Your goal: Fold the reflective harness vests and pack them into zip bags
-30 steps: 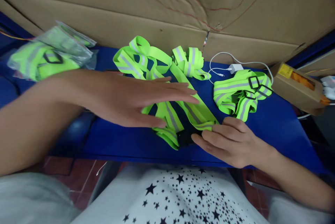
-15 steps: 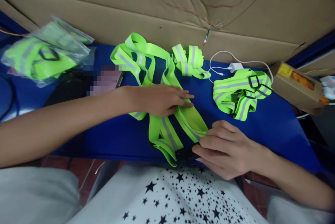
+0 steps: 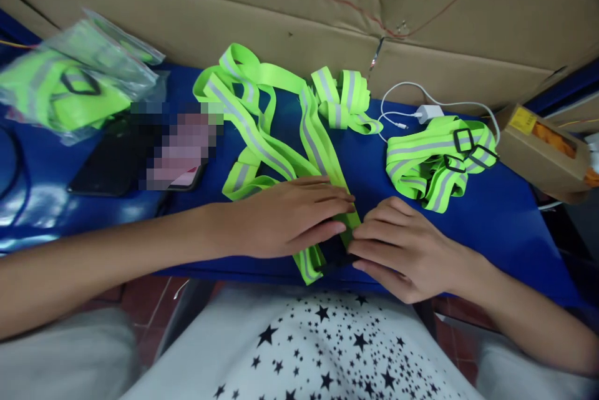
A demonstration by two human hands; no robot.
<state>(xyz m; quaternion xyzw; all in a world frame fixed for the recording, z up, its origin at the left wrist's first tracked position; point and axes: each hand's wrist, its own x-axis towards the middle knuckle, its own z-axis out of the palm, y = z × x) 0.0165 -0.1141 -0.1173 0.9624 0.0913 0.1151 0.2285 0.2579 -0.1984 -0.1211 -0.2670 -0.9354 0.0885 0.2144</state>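
Note:
A neon-green reflective strap with a grey stripe lies in loops on the blue table, its near part running toward me. My left hand rests over this strap with fingers stretched out, hiding part of it. Close by on the right, my right hand has its fingers closed on the strap's near end. A dark piece, too shadowed to make out, sits at that end between the hands. Behind them stands a rolled bundle of the same strap.
Right of my hands lies a folded strap bundle with black buckles, near a white charger and cable. A cardboard box stands far right. Bagged straps, a black phone-like object and a blurred phone lie left. Cardboard lines the back.
My left hand has slid along the strap toward me, closer to my right hand. The near strap parts have drawn together and straightened. My right hand keeps its grip, shifted slightly.

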